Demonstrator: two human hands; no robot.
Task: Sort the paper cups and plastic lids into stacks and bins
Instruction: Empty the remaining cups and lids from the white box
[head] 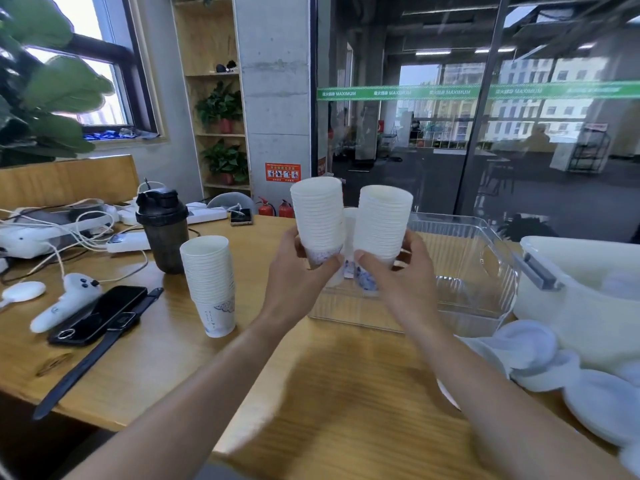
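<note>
This is an office, a shared workspace by the look of it. A long wooden table (346, 393) carries desk clutter: a power strip (128, 241) with white cables, a phone (98, 315), a white handheld controller (65, 301) and a dark shaker bottle (162, 230). A glass partition (485, 116) with a green "MAXIMUM" band opens onto a wider floor under strip lights. Plywood shelves (218, 98) hold potted plants beside a bare concrete pillar (277, 81), with red fire extinguishers (275, 207) at its foot.
</note>
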